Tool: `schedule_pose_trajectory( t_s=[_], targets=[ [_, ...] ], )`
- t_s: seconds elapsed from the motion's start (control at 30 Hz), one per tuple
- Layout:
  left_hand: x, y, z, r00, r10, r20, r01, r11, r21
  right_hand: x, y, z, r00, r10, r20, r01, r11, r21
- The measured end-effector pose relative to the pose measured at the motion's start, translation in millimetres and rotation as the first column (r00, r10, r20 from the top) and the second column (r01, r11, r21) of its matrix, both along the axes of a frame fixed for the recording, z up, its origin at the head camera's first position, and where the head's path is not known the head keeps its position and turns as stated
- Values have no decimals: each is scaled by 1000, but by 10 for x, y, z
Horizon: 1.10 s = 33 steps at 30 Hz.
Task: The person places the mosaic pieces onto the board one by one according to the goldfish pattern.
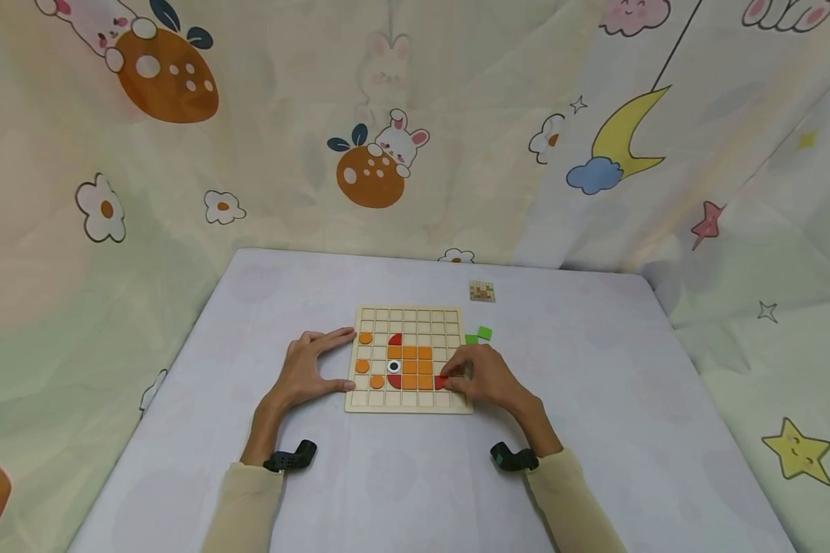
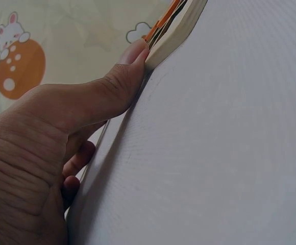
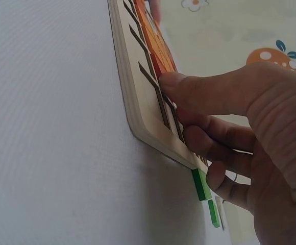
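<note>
A square wooden grid board (image 1: 408,402) lies on the table. Orange square tiles (image 1: 410,367) form a block in its middle, with red quarter-round tiles (image 1: 394,381) and a black-and-white eye tile (image 1: 393,367) along the block's left side. Several orange round tiles (image 1: 363,366) sit in the left columns. My left hand (image 1: 307,371) is spread against the board's left edge, its thumb at the lower part and its index finger higher up. At the block's lower right corner, my right hand (image 1: 483,376) pinches a red tile (image 1: 440,382) between thumb and fingers, which partly hide it.
Two green square tiles (image 1: 484,332) lie just off the board's right edge, behind my right hand. Farther back is a small picture card (image 1: 482,291) with a coloured pattern. A white cloth covers the table (image 1: 595,361), and a printed curtain (image 1: 283,138) hangs behind it.
</note>
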<state>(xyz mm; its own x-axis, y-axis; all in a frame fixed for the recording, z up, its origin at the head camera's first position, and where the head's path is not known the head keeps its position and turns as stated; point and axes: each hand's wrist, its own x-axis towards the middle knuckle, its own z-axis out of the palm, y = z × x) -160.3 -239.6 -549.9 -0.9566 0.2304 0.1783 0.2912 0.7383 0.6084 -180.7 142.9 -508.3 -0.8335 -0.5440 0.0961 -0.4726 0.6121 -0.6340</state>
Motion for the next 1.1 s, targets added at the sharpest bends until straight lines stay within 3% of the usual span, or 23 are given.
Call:
schedule_pose_trajectory(
  t_s=[0.57,0.8,1.1],
  targets=[
    [-12,-3,10,1000,1,6,-1,1000,5,9,-39,-20,1000,9,-3,-9,1000,-30],
    [-3,4,15,1000,-3,4,3,1000,18,27,-11,-41,1000,1,-12,-2,995,-103],
    [3,2,17,1000,-5,-11,6,1000,23,-13,148,-11,991,-109,-73,99,986,-132]
  ],
)
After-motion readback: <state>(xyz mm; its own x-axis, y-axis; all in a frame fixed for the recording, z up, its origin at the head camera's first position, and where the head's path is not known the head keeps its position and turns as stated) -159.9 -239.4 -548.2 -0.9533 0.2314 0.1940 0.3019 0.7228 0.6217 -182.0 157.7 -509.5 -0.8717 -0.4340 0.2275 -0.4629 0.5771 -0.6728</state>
